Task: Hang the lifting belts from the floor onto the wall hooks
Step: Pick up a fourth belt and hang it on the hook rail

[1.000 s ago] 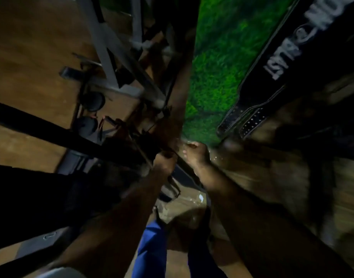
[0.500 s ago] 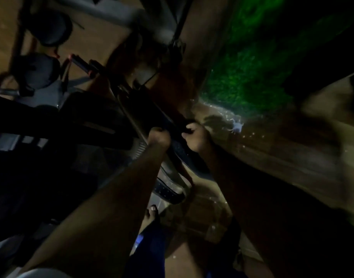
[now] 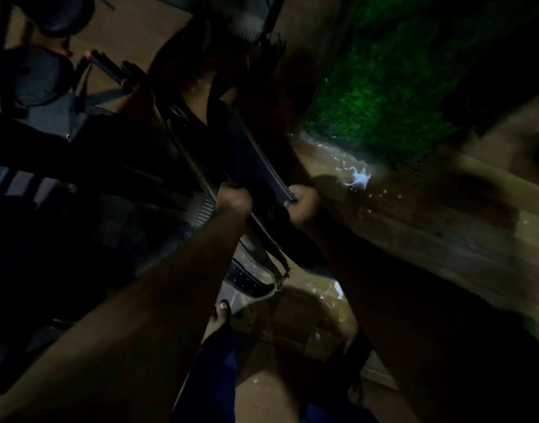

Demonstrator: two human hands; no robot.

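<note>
Here, belt (image 3: 250, 166) between both hands' fingers (image 3: 231, 190).

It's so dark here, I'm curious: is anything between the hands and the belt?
No. Both the left hand and right hand already grip the black lifting belt, fingers curled round its edges. The wall hooks are out of view, so that path cannot be judged.

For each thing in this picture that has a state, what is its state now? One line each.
Left hand: curled round the lifting belt.
Right hand: gripping the belt's other edge.
Lifting belt: dark, held in both hands; whether it is clear of the floor cannot be told.
Second belt: lying low by the foot.
Green wall panel: dim, nothing visibly hanging on it.
</note>
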